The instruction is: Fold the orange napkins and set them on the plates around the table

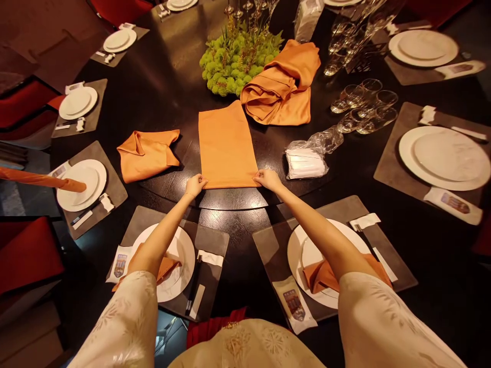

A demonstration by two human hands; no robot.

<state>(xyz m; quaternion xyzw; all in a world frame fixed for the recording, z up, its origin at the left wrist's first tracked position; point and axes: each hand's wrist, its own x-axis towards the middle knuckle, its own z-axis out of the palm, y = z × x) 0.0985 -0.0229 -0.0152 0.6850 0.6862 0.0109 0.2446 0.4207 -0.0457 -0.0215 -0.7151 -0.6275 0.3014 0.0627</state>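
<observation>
My left hand and right hand are pinching the near corners of the folded orange napkin, flat on the table just ahead of them; another napkin lies beyond my left hand.

Two bare hands and nine white plates

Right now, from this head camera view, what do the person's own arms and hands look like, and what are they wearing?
The left hand and right hand are bare, with no gloves. The arms come out of wide, loose cream sleeves, the left sleeve and right sleeve, with a faint tonal floral pattern. A thin bracelet-like band seems to sit just above the left hand.
</observation>
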